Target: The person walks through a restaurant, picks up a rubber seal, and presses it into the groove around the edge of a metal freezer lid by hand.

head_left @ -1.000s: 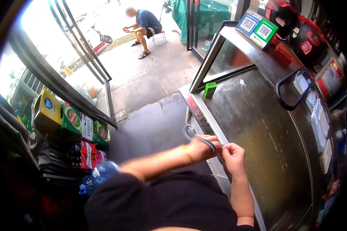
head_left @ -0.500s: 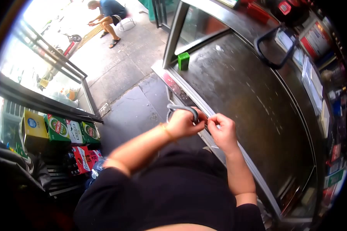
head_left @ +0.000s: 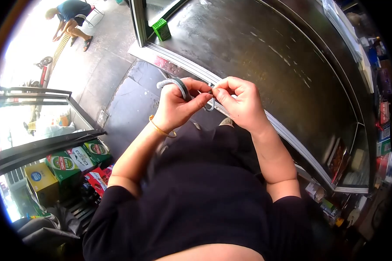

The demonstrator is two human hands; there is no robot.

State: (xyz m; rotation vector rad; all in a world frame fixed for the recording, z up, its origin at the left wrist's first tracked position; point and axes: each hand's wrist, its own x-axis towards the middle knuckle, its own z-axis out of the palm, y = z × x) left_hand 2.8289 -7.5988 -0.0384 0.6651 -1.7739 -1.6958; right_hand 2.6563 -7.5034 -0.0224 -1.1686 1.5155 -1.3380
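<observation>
My left hand [head_left: 180,101] is pinched closed, with a grey cord or band [head_left: 178,85] looped around its fingers. Its fingertips meet those of my right hand [head_left: 239,98], which is pinched closed too. Between the fingertips is something small and dark, too small to name. A thin grey loop [head_left: 211,106] hangs just below where the hands meet. A yellow bracelet [head_left: 162,132] circles my left wrist. Both hands are in front of my body, over the near edge of the glass-framed counter [head_left: 265,52].
A green box [head_left: 161,30] stands at the counter's far left corner. Drink cartons [head_left: 63,165] are stacked at the lower left, beside an open glass door [head_left: 85,113]. A person [head_left: 72,17] sits outside. Papers [head_left: 344,30] lie at the right.
The view has turned and tilted down toward my body. My hands have come up in view and the left palm has rotated, showing more of the grey loop. Both hands are still together.
</observation>
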